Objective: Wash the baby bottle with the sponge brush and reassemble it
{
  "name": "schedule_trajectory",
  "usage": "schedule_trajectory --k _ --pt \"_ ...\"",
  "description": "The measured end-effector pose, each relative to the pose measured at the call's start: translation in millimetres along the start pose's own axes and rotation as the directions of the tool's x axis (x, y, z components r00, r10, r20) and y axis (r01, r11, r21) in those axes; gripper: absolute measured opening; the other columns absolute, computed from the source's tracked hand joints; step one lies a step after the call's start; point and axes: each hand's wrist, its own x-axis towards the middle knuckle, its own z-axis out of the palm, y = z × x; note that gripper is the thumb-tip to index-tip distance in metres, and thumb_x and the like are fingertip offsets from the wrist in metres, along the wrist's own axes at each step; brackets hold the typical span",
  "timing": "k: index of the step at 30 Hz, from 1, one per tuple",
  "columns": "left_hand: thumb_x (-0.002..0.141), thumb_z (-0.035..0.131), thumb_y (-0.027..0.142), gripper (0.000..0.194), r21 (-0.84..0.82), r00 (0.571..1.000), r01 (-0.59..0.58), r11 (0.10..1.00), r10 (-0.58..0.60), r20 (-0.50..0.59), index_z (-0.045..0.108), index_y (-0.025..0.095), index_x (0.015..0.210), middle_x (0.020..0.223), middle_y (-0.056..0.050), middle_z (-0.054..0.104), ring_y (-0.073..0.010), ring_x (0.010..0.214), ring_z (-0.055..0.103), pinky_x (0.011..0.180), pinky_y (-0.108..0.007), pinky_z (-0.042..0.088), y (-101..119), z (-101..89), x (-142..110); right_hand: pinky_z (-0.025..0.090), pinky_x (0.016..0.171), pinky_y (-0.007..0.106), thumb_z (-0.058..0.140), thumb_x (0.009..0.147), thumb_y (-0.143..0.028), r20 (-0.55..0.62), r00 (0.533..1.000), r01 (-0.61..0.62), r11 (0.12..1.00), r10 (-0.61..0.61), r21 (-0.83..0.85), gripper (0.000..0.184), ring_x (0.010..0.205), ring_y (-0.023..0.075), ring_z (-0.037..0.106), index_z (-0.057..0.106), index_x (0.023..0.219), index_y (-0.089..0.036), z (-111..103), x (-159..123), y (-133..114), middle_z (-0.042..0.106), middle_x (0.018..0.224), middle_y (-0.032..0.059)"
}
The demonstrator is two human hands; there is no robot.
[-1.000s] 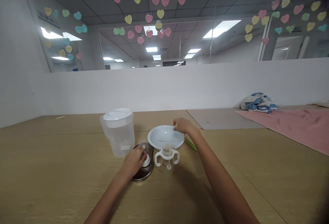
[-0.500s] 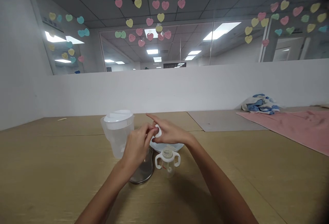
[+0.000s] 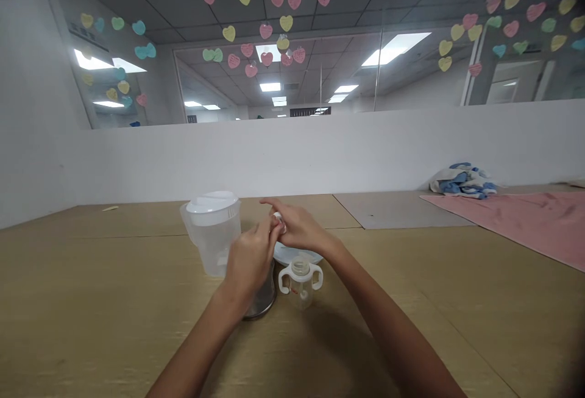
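Note:
My left hand (image 3: 250, 259) and my right hand (image 3: 292, 227) meet above the table, both pinched on a small white bottle cap part (image 3: 278, 220) held between them. Below them stands a clear baby bottle with two white handles (image 3: 300, 281), its top uncovered. A white plate (image 3: 295, 256) lies just behind the bottle, partly hidden by my right hand. A round metal bowl (image 3: 261, 302) sits under my left hand. A translucent plastic pitcher with a white lid (image 3: 212, 230) stands to the left.
The wooden table (image 3: 91, 300) runs to a low white partition (image 3: 320, 148). A pink cloth (image 3: 516, 218) covers the right end, with a bundled blue-and-white cloth (image 3: 464, 180) behind it. A grey mat (image 3: 393, 209) lies beyond the plate.
My left hand lifted the small white part out of the metal bowl, and my right hand left the plate's rim. Both hands came together over the plate and now hold the part.

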Motion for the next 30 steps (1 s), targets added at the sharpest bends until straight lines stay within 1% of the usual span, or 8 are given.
schedule_trajectory --k 4,8,11,14,18,23,27,30 --pt "0.089 0.037 0.037 0.033 -0.091 1.000 -0.003 0.996 0.004 0.009 0.051 0.022 0.115 0.101 -0.007 0.066 -0.0196 0.086 0.064 0.070 -0.028 0.046 7.9 9.8 5.8 0.037 0.061 0.025 0.053 0.070 -0.020 -0.246 0.955 -0.187 0.980 0.165 -0.068 0.031 0.070 0.0164 0.054 0.050 0.102 -0.020 1.7 -2.6 11.8 0.060 0.081 0.0011" --pt "0.083 0.044 0.049 0.062 -0.286 0.995 -0.052 0.957 0.076 0.071 0.027 0.017 0.134 0.130 -0.014 0.047 -0.0247 0.115 0.048 0.090 -0.038 0.041 -2.1 34.7 -9.4 0.040 0.070 0.029 0.061 0.070 -0.040 -0.506 0.757 -0.391 0.907 0.413 0.156 0.029 0.077 0.0178 0.054 0.050 0.087 -0.019 2.0 -24.1 26.9 0.059 0.086 0.0033" --pt "0.074 0.053 0.057 0.079 -0.347 0.967 -0.083 0.934 0.160 0.200 0.024 0.017 0.136 0.123 -0.012 0.053 -0.0259 0.113 0.049 0.094 -0.043 0.038 -13.8 60.9 -31.0 0.041 0.066 0.029 0.059 0.070 -0.049 -0.474 0.688 -0.457 0.836 0.549 0.305 0.033 0.070 0.0168 0.052 0.051 0.076 -0.018 13.5 -48.9 34.2 0.056 0.075 0.0023" --pt "0.068 0.057 0.061 0.086 -0.329 0.960 -0.103 0.939 0.180 0.213 0.025 0.018 0.135 0.110 -0.010 0.061 -0.0258 0.109 0.051 0.101 -0.048 0.030 -22.3 85.3 -46.8 0.042 0.067 0.029 0.062 0.068 -0.049 -0.349 0.728 -0.471 0.801 0.590 0.370 0.035 0.072 0.0169 0.052 0.054 0.079 -0.017 31.0 -68.4 37.1 0.056 0.077 0.0026" --pt "0.070 0.056 0.058 0.079 -0.280 0.968 -0.150 0.948 0.198 0.154 0.031 0.017 0.133 0.105 -0.010 0.062 -0.0263 0.106 0.053 0.102 -0.050 0.027 -28.0 104.2 -54.9 0.043 0.070 0.030 0.068 0.064 -0.044 -0.328 0.758 -0.437 0.813 0.563 0.385 0.049 0.073 0.0166 0.051 0.051 0.101 -0.018 46.1 -79.1 35.1 0.055 0.078 0.0010" --pt "0.072 0.057 0.053 0.071 -0.293 0.979 -0.104 0.950 0.150 0.138 0.035 0.018 0.130 0.113 -0.011 0.058 -0.0278 0.108 0.050 0.094 -0.046 0.036 -31.0 107.8 -58.9 0.044 0.076 0.034 0.066 0.068 -0.039 -0.327 0.818 -0.390 0.874 0.474 0.290 0.043 0.080 0.0191 0.053 0.051 0.103 -0.020 52.5 -88.1 24.8 0.059 0.088 0.0044" --pt "0.077 0.054 0.049 0.064 -0.318 0.981 -0.097 0.943 0.145 0.130 0.036 0.016 0.129 0.109 -0.012 0.059 -0.0251 0.102 0.052 0.092 -0.043 0.038 -31.7 106.0 -60.3 0.041 0.086 0.037 0.054 0.079 -0.034 -0.306 0.908 -0.234 0.952 0.287 0.199 0.036 0.097 0.0221 0.053 0.051 0.112 -0.020 56.2 -96.4 19.0 0.059 0.108 0.0087" --pt "0.076 0.053 0.052 0.067 -0.321 0.983 -0.067 0.945 0.119 0.143 0.037 0.015 0.129 0.109 -0.012 0.059 -0.0251 0.102 0.052 0.090 -0.041 0.039 -31.6 105.8 -60.9 0.039 0.089 0.038 0.044 0.085 -0.029 -0.302 0.927 -0.161 0.964 0.221 0.211 0.036 0.102 0.0219 0.052 0.049 0.119 -0.020 56.4 -100.1 19.7 0.058 0.112 0.0088"
